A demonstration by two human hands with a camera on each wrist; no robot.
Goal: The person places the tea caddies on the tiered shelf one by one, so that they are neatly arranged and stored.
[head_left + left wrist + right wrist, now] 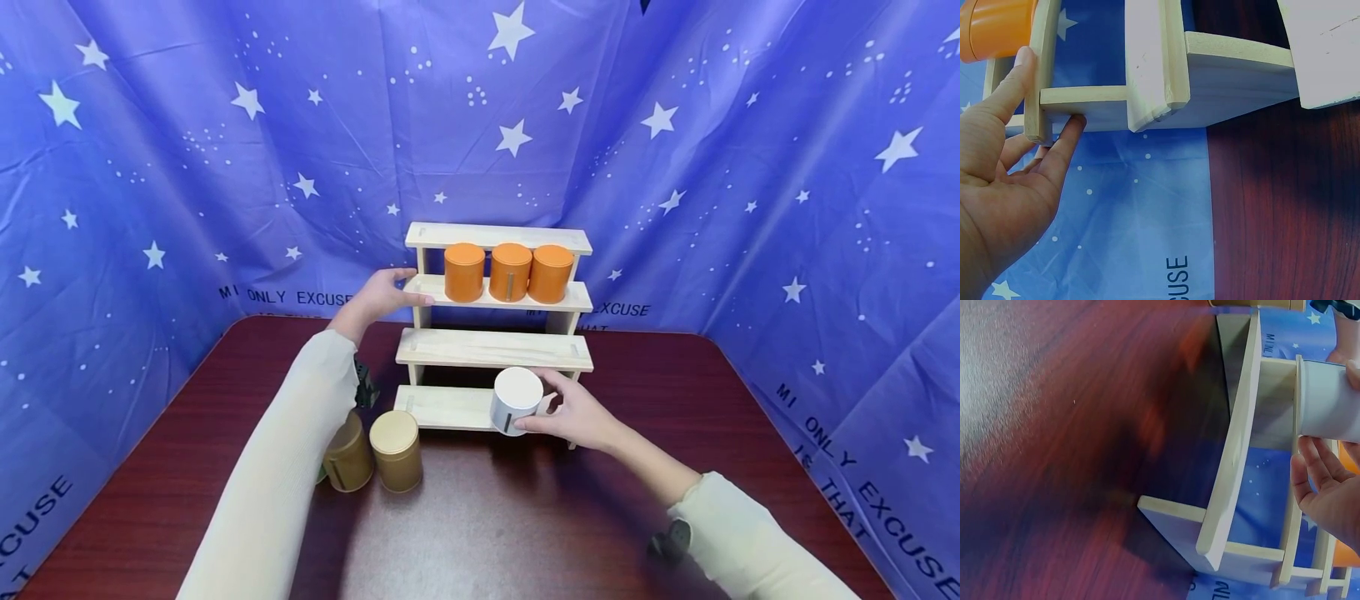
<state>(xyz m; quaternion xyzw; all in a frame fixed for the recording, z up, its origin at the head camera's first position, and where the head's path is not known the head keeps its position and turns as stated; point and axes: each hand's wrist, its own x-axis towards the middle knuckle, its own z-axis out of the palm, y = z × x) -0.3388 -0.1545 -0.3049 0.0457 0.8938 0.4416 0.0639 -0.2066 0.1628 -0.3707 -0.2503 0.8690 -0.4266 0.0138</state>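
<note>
A pale wooden stepped rack with several shelves stands on the table. My left hand grips the left end of its second shelf from the top; in the left wrist view the fingers lie around the board's end. My right hand holds a white canister upright between thumb and fingers, in front of the lower shelves. In the right wrist view the canister appears close to a shelf board; whether it touches, I cannot tell. Three orange canisters stand in a row on the second shelf from the top.
Two gold canisters stand on the dark red table, left of the rack's front. A green edge shows beside the left one, mostly hidden by my left sleeve. A blue star-printed cloth hangs behind and around the table.
</note>
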